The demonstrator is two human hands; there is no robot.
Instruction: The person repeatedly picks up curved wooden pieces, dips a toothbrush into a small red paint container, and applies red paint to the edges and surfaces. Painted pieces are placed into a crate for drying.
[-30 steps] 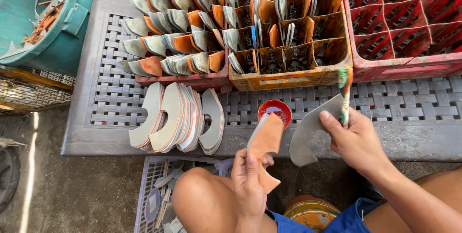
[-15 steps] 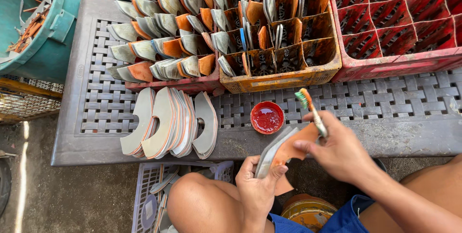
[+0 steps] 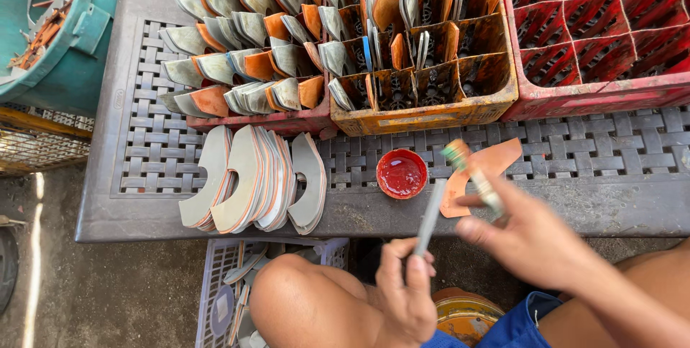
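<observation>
A: What's in hand?

B: Two thin curved cut-outs. Left hand grips a grey piece edge-on, fingers closed round its lower end. Right hand pinches a small brush and, it seems, an orange piece behind it; motion blur, so exact finger placement is unclear. Both pieces sit over the near edge of the grey lattice table.

A: How would they handle?

B: My judgement: light, thin, fairly stiff but bendable, not fragile. Coated faces may be wet and tacky, so hold by the bare end or edges.

A: Nearby?

B: Small round dish of red paste on the table, just beside the brush tip. Left of it, a fanned stack of finished pieces.

A: Containers?

B: Orange divided crate behind the dish, pieces standing in its cells. Red divided crate to the right, cells empty as far as seen. Teal bin far left with scraps. No labels readable. Yellow tin lid below, between the knees.
</observation>
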